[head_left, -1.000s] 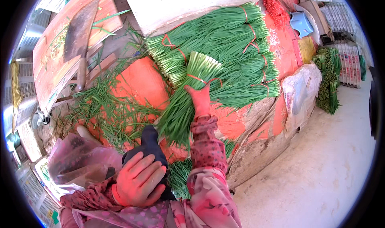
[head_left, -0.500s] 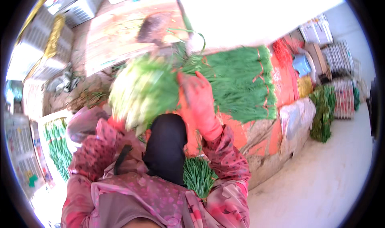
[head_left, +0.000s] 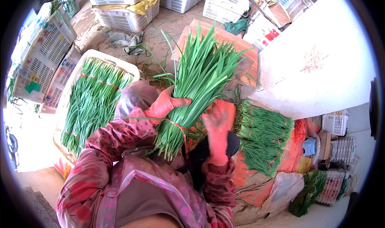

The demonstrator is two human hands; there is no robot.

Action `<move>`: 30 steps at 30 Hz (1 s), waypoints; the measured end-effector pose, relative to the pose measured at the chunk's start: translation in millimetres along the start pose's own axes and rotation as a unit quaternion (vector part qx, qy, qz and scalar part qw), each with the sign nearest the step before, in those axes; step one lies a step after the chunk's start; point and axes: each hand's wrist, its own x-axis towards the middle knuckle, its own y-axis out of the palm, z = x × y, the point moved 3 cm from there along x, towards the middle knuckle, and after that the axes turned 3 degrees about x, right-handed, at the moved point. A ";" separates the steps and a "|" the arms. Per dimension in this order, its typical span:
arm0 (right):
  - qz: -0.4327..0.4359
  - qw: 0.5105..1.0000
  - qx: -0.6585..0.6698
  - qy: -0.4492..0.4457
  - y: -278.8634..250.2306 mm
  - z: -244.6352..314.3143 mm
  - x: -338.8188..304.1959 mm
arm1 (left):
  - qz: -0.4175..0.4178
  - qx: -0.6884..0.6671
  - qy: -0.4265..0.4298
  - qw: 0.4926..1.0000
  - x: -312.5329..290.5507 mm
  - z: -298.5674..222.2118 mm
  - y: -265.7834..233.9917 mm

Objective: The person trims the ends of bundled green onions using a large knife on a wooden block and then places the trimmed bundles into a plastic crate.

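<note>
My left hand [head_left: 162,105], in a pinkish-red glove, is closed round a thick bundle of green chives [head_left: 200,75]. The leaves fan out away from me, and the cut stem ends hang over my lap. Low on the bundle runs a thin red tie [head_left: 178,126], with a loose tail hanging down. Just right of the stems is my right hand [head_left: 217,126], gloved the same way. Its fingers look blurred but spread apart, with nothing visible in them.
On my left stands a white crate [head_left: 134,67] packed with tied chives [head_left: 90,103]. More bundles [head_left: 264,136] lie on red sheeting [head_left: 294,158] at right. A wooden board [head_left: 250,55] lies ahead, near stacked white baskets [head_left: 124,19]. A large white surface [head_left: 317,71] bounds the far right.
My view has swung left, bringing the crate into full sight. The bundle, earlier blurred with pale stems showing, now has its leaves pointing away from me. My right hand is lower, near the stems.
</note>
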 end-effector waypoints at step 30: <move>0.011 0.981 0.132 0.143 81.6 -3.7 -24.5 | -0.139 -0.180 0.016 0.974 -76.5 35.0 -58.4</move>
